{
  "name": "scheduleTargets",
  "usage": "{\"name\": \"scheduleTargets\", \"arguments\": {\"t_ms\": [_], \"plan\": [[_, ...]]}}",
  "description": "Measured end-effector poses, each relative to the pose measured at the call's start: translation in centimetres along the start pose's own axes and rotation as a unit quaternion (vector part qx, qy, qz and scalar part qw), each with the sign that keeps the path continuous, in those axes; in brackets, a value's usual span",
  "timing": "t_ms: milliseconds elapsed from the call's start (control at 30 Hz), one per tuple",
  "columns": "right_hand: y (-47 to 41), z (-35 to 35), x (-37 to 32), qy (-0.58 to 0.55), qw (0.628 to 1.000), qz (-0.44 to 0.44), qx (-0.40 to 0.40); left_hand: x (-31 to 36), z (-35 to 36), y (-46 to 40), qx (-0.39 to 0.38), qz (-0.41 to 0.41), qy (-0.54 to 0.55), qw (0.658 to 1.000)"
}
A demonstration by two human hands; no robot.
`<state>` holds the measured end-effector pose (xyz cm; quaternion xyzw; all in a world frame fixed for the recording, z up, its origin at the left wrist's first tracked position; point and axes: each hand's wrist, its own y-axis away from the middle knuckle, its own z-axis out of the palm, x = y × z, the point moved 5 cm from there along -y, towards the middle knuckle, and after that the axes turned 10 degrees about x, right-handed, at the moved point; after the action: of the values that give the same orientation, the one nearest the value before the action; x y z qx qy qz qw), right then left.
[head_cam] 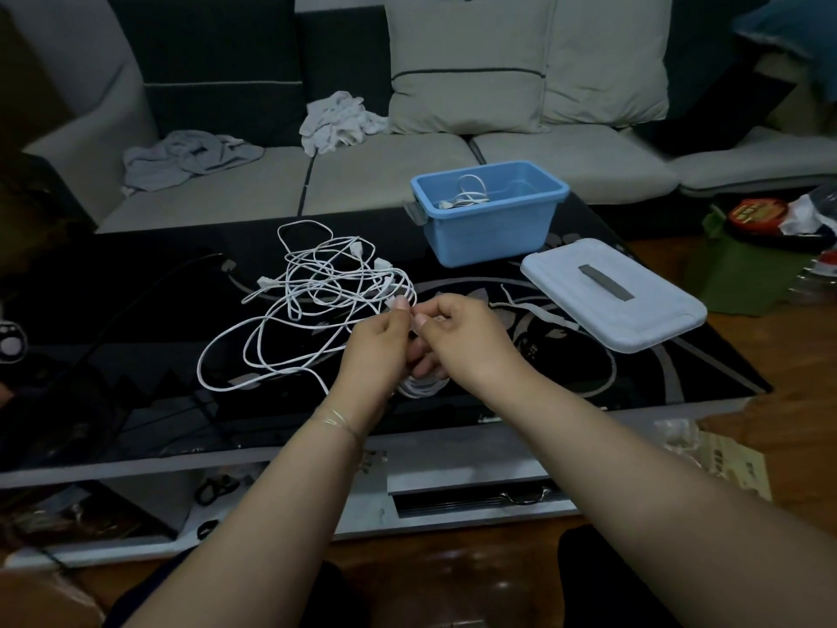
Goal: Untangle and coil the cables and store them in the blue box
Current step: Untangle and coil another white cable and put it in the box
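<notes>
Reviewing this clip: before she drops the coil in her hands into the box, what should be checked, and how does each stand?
1. Blue box open: ok, lid lies beside it.
2. Room in the box: ok, one coiled cable inside.
3. Both hands on the coil: ok, left hand and right hand pinch it.
4. Coil free of the tangle: not ok, a strand leads into it.
5. Coil tied off: cannot tell.

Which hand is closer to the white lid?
Right. The right hand is just left of the white lid, pinching cable; the left hand is farther left, beside the tangled cables.
</notes>
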<state>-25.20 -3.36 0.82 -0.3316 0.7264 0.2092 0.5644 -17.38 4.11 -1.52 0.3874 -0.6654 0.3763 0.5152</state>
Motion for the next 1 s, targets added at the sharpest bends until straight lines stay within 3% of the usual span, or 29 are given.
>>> {"name": "scheduleTargets", "arguments": {"t_ms": [233, 300, 467, 667, 767, 867, 1000], "plan": [[0.2, 0.0, -0.1, -0.026, 0.996, 0.032, -0.080, 0.4, -0.5, 0.1, -0.014, 0.025, -0.062, 0.998], [0.1, -1.0, -0.3, 0.041, 0.994, 0.031, -0.099, 0.5, -0.6, 0.1, -0.034, 0.034, -0.074, 0.996], [-1.0, -4.1, -1.3, 0.227, 0.967, -0.083, -0.076, 1.9, -0.3, 1.2, -0.141, 0.025, -0.070, 0.987], [-0.3, -3.7, -0.5, 0.126, 0.956, -0.044, -0.262, 3.7, 0.7, 3.0, -0.240, 0.030, -0.069, 0.968], [-0.2, -3.2, -0.9, 0.168, 0.949, -0.101, -0.246, 4.0, 0.6, 2.9, -0.238, 0.054, -0.066, 0.968], [-0.2, -2.4, -0.6, 0.178, 0.953, -0.093, -0.225, 2.7, 0.0, 2.4, -0.202, 0.075, -0.080, 0.973], [-0.4, -1.5, 0.3, 0.190, 0.960, -0.091, -0.187, 2.2, -0.8, 2.1, -0.120, 0.184, -0.237, 0.946]]}}
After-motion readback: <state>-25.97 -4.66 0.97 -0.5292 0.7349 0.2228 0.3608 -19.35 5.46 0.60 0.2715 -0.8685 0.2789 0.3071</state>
